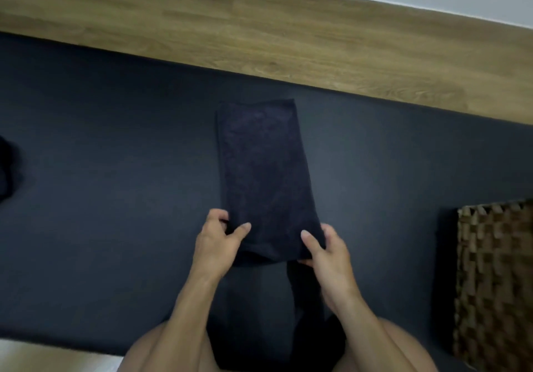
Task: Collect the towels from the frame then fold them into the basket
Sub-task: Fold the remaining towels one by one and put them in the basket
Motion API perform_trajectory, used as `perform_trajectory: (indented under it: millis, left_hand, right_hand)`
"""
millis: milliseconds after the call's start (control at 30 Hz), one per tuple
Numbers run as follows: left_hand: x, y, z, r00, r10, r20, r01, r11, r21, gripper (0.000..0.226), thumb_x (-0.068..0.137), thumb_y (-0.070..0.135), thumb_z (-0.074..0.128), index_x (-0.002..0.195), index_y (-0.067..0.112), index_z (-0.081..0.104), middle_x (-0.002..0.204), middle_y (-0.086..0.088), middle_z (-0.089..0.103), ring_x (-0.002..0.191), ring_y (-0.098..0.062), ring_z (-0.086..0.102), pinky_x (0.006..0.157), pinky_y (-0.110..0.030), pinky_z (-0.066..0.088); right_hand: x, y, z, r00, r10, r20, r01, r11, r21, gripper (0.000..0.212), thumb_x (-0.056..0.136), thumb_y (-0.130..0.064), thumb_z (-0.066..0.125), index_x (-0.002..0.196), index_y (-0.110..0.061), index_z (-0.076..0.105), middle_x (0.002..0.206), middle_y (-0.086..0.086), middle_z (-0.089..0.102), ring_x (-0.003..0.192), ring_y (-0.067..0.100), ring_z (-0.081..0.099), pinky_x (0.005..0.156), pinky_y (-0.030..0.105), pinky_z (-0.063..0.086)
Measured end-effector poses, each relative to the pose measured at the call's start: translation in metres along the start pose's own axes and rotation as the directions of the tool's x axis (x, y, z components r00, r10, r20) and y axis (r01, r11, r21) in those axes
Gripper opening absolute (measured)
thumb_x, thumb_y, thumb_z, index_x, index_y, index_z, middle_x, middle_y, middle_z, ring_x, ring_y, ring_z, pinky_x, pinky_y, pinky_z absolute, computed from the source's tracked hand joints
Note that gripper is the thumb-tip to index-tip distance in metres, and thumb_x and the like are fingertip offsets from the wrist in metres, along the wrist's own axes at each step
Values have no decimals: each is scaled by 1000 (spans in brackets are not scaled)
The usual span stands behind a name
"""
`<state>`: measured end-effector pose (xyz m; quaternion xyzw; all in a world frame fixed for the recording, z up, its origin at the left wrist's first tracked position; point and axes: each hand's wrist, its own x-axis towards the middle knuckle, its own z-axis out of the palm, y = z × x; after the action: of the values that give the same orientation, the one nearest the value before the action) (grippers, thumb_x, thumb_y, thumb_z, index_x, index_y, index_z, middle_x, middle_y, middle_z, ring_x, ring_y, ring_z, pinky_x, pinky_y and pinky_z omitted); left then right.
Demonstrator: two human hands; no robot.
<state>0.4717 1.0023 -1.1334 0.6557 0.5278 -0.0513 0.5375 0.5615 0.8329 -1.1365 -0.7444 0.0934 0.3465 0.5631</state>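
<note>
Dark mat (115, 141), L hand (216, 245), R hand (328, 253) pinching towel (265, 164), basket (496, 256) rt

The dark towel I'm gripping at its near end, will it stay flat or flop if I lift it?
Probably floppy: the towel is soft folded cloth, and its near edge curves between the left hand and right hand. Layers show along its left edge, so they may slip apart unless pinched together. It looks light.

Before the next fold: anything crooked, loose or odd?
Nothing spilled or damaged. The folded towel lies neat, left hand and right hand pinching its near corners. Only a dark strip trailing below the right hand looks loose; unclear what it is.
</note>
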Motion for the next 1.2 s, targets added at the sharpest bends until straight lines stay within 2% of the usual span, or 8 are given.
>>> perform_trajectory:
  millis: [100,233,467,700,900,1000,1100,1200]
  left_hand:
    - [-13,-12,-10,995,13,97,2,989,-149,46,82,18,77,118,32,52,109,-2,65,96,-17,66,73,-34,58]
    - [-26,-17,-16,995,78,65,-62,975,-212,53,86,-5,64,127,28,54,118,6,58,107,-8,57,69,-9,49]
    - [-27,-31,-28,995,69,-75,-93,920,-381,34,86,-10,62,98,22,63,107,2,63,80,-5,65,60,-22,54]
    - [-27,-35,-36,950,309,-41,-302,880,-366,59,75,-32,46,95,17,72,117,4,68,100,-10,67,83,-16,51]
    - [-20,-35,-27,907,421,10,-421,906,44,61,74,-20,59,87,38,72,116,13,52,74,-4,54,70,-8,42]
    - [-19,-34,-31,935,354,-30,-355,935,-28,41,80,-2,73,75,38,72,98,9,57,68,-3,55,69,-10,45]
    - [-14,-34,-34,989,149,-4,-145,959,-245,19,81,6,76,73,23,73,82,-1,67,66,-14,67,67,-26,54]
    - [-6,-31,-32,999,-46,13,48,933,-356,12,81,8,77,76,11,66,66,-7,65,59,-21,67,57,-29,55]
  right_hand:
    - [-4,-7,-8,996,-79,52,80,997,-20,53,96,-11,60,139,-39,47,127,-18,61,106,7,66,70,29,59]
    - [-9,-12,-12,992,-64,105,73,993,-90,27,95,-9,61,94,-30,77,104,0,74,69,12,66,56,26,53]
    - [-10,-10,-24,946,56,318,-6,988,-154,37,89,7,59,104,-24,73,74,-14,67,78,7,60,64,27,54]
    - [-3,-9,-21,955,-68,287,132,969,-209,47,77,25,59,100,-16,64,78,-16,73,71,-1,64,63,12,48]
    - [7,-12,-22,968,-81,239,153,941,-303,23,88,2,64,91,-20,69,68,2,71,61,11,62,56,16,46]
    - [11,-16,-27,972,-95,215,177,897,-404,10,86,-25,72,87,-15,73,76,3,68,65,6,59,61,25,53]
    - [18,-18,-29,980,-84,180,174,801,-572,66,72,-67,62,80,-2,62,77,3,53,71,24,56,76,48,54]
    - [27,-15,-24,991,-33,129,106,784,-612,61,80,-61,62,83,0,63,83,7,57,77,28,61,79,52,55]
